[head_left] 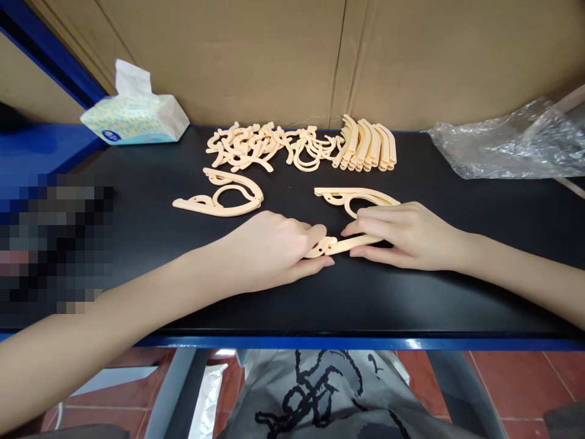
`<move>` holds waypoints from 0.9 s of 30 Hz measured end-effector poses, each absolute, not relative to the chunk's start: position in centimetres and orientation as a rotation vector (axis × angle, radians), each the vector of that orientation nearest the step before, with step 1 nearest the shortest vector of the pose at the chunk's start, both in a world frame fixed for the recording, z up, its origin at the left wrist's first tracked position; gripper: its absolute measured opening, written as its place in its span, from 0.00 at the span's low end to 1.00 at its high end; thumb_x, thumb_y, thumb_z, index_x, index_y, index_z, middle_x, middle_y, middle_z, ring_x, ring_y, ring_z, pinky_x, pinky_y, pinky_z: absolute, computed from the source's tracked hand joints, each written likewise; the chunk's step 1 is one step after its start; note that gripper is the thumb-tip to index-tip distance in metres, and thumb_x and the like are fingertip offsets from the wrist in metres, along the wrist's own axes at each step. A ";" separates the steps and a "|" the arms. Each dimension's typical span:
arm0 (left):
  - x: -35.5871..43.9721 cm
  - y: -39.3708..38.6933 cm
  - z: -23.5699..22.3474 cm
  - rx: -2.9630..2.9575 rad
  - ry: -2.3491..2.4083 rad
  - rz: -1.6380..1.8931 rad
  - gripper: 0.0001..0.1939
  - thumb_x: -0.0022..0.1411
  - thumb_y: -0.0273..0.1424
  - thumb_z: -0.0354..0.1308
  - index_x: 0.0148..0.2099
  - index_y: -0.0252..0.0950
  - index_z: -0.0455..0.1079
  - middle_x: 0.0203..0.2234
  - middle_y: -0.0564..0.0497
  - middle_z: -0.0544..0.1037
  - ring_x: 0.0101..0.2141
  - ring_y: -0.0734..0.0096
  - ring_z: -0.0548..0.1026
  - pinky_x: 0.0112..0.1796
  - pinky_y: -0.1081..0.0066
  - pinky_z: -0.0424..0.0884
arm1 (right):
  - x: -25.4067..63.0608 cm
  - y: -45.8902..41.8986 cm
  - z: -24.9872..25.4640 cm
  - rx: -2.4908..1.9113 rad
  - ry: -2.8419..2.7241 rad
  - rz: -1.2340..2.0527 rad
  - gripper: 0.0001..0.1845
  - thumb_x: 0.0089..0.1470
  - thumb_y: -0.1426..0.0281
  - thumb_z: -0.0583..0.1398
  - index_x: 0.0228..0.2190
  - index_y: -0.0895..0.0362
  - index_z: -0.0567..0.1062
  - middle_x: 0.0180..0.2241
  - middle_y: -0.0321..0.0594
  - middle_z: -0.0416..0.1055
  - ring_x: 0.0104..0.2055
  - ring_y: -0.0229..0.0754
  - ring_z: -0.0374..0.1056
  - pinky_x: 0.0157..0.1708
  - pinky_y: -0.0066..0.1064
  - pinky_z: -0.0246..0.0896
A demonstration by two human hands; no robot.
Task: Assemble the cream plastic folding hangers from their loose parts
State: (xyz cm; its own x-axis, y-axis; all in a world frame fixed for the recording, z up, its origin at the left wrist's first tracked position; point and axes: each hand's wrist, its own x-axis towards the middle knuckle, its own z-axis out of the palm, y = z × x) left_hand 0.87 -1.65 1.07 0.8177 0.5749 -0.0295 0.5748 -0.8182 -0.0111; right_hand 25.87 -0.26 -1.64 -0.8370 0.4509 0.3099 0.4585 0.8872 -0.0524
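Observation:
Near the middle of the black table, my left hand (283, 247) pinches a small cream plastic hook piece (322, 247), mostly covered by the fingers. My right hand (402, 235) is closed round a cream hanger arm (350, 244). The tip of that arm meets the hook piece between the hands. Just beyond the right hand lies a folding hanger (361, 192), partly hidden by its fingers. Another folding hanger (228, 210), with two arms and a round hook, lies beyond my left wrist.
At the back sit a heap of loose cream hook pieces (256, 143) and a row of stacked hanger arms (372, 146). A tissue pack (132, 119) stands back left, a clear plastic bag (498, 146) back right. A blurred object (55, 238) lies left. The table's blue edge (320, 342) runs in front.

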 end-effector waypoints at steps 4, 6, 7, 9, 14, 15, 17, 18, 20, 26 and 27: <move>0.8 -1.6 1.0 -2.999 -0.944 0.039 0.15 0.69 0.40 0.52 0.32 0.36 0.62 0.24 0.53 0.75 0.21 0.71 0.71 0.22 0.72 0.47 | 25.9 -0.3 -1.7 -0.683 -2.747 -0.032 0.15 0.65 0.60 0.52 0.41 0.56 0.72 0.35 0.39 0.76 0.35 0.38 0.72 0.23 0.26 0.53; 0.8 -1.6 1.0 -3.003 -0.945 0.039 0.16 0.69 0.40 0.52 0.32 0.36 0.62 0.24 0.53 0.75 0.21 0.71 0.70 0.22 0.72 0.47 | 25.9 -0.2 -1.7 -0.684 -2.748 -0.032 0.15 0.65 0.60 0.52 0.40 0.57 0.72 0.36 0.39 0.76 0.35 0.38 0.72 0.23 0.26 0.53; 0.8 -1.6 1.0 -3.001 -0.947 0.037 0.16 0.68 0.40 0.52 0.32 0.36 0.61 0.23 0.53 0.75 0.21 0.71 0.70 0.22 0.72 0.46 | 25.9 -0.2 -1.7 -0.683 -2.747 -0.034 0.15 0.65 0.60 0.52 0.40 0.57 0.72 0.36 0.39 0.76 0.35 0.38 0.73 0.23 0.27 0.53; 0.9 -1.7 1.0 -3.001 -0.952 0.039 0.16 0.68 0.41 0.52 0.31 0.36 0.61 0.23 0.53 0.74 0.20 0.71 0.70 0.22 0.72 0.46 | 25.9 -0.2 -1.7 -0.676 -2.742 -0.041 0.15 0.65 0.60 0.52 0.40 0.57 0.73 0.36 0.40 0.76 0.35 0.38 0.73 0.23 0.27 0.53; 1.0 -1.6 1.0 -3.003 -0.968 0.057 0.16 0.68 0.40 0.53 0.31 0.36 0.61 0.23 0.53 0.74 0.21 0.69 0.70 0.22 0.73 0.46 | 25.9 -0.2 -1.7 -0.674 -2.738 -0.034 0.15 0.65 0.60 0.52 0.40 0.57 0.73 0.35 0.39 0.75 0.34 0.38 0.72 0.23 0.27 0.53; 1.0 -1.6 1.0 -3.000 -0.969 0.058 0.16 0.68 0.40 0.52 0.31 0.36 0.61 0.23 0.53 0.74 0.21 0.69 0.71 0.22 0.73 0.46 | 25.9 -0.2 -1.7 -0.675 -2.739 -0.036 0.15 0.65 0.60 0.52 0.40 0.57 0.73 0.35 0.39 0.75 0.34 0.38 0.72 0.23 0.27 0.53; 1.0 -1.6 1.0 -2.997 -0.965 0.054 0.16 0.68 0.41 0.52 0.32 0.36 0.61 0.23 0.53 0.74 0.21 0.69 0.71 0.22 0.73 0.47 | 25.9 -0.2 -1.7 -0.678 -2.742 -0.039 0.15 0.65 0.60 0.52 0.40 0.57 0.73 0.36 0.39 0.75 0.35 0.38 0.73 0.23 0.27 0.53; 0.9 -1.6 1.0 -3.000 -0.956 0.053 0.16 0.68 0.41 0.52 0.32 0.36 0.62 0.23 0.53 0.74 0.21 0.69 0.71 0.22 0.73 0.47 | 25.9 -0.2 -1.7 -0.679 -2.743 -0.041 0.16 0.65 0.60 0.52 0.40 0.57 0.73 0.36 0.39 0.76 0.35 0.38 0.73 0.23 0.27 0.53; 0.9 -1.6 1.0 -2.995 -0.953 0.048 0.16 0.69 0.41 0.52 0.32 0.36 0.62 0.24 0.53 0.74 0.21 0.69 0.71 0.22 0.72 0.47 | 25.9 -0.2 -1.7 -0.677 -2.742 -0.043 0.16 0.65 0.60 0.52 0.40 0.57 0.73 0.36 0.39 0.76 0.35 0.38 0.73 0.23 0.27 0.54; 0.9 -1.7 1.0 -2.984 -0.956 0.042 0.16 0.68 0.41 0.52 0.32 0.36 0.62 0.23 0.54 0.74 0.22 0.68 0.72 0.22 0.72 0.46 | 25.9 -0.2 -1.7 -0.665 -2.743 -0.063 0.16 0.65 0.60 0.52 0.40 0.57 0.73 0.36 0.40 0.76 0.35 0.38 0.73 0.23 0.27 0.54; 0.9 -1.6 1.0 -2.980 -0.957 0.039 0.16 0.69 0.41 0.52 0.32 0.36 0.62 0.23 0.54 0.74 0.22 0.68 0.72 0.22 0.72 0.46 | 25.9 -0.2 -1.8 -0.665 -2.744 -0.062 0.16 0.65 0.60 0.52 0.40 0.57 0.73 0.37 0.41 0.76 0.35 0.38 0.73 0.23 0.27 0.54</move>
